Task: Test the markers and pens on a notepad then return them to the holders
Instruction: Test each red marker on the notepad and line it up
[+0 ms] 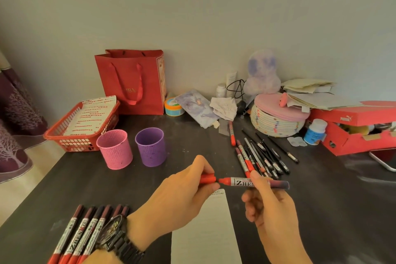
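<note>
My right hand [270, 206] grips a red marker [242, 182] by its barrel, held level above the white notepad [205, 233]. My left hand [188, 188] pinches the marker's red cap [207, 178], which sits just off the tip. A pink holder [114, 149] and a purple holder [151, 147] stand upright behind my hands. Several red markers [81, 233] lie in a row at the lower left, partly under my left wrist. A pile of markers and black pens [260, 156] lies to the right of the holders.
A red basket [64, 135] with paper stands at the left, a red gift bag [132, 81] against the wall. A woven basket with pink lid [278, 120], a red shoebox [353, 130], a small bottle [315, 132] and loose clutter fill the back right.
</note>
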The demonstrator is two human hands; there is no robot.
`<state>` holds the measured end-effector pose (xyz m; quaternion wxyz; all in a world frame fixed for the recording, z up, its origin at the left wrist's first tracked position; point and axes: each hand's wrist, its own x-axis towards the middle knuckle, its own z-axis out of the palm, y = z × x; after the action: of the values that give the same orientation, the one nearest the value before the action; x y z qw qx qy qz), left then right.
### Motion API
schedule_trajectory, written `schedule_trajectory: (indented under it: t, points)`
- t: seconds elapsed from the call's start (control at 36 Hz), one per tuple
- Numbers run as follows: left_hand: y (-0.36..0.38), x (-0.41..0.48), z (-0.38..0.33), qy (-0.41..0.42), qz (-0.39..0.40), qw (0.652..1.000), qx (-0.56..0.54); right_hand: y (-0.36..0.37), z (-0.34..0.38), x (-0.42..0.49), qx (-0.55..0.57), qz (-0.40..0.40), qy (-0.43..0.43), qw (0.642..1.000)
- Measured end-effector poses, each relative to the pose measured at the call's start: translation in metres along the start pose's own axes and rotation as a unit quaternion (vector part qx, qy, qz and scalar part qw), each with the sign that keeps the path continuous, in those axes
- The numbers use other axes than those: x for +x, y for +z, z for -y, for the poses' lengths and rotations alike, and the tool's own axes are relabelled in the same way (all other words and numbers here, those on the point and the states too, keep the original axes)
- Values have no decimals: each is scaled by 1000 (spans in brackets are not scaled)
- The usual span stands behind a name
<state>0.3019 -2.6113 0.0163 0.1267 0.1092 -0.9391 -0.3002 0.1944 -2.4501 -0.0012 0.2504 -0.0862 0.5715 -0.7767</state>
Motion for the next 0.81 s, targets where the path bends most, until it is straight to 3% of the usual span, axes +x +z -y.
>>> schedule_trajectory:
  t: [0.5, 0.67, 0.72, 0.81]
  points:
    - [11, 0, -3, 35, 22, 999, 21, 2, -9, -6, -3, 53, 31, 998]
    - [6, -14, 2, 40, 45, 998, -7, -18, -9, -5, 7, 161, 71, 984]
    - [5, -22, 5, 39, 50, 998, 9, -27, -7, -6, -42, 207, 69, 975]
    - [8, -33, 9, 32, 56, 998, 28, -35, -5, -6, -243, 245, -29, 938]
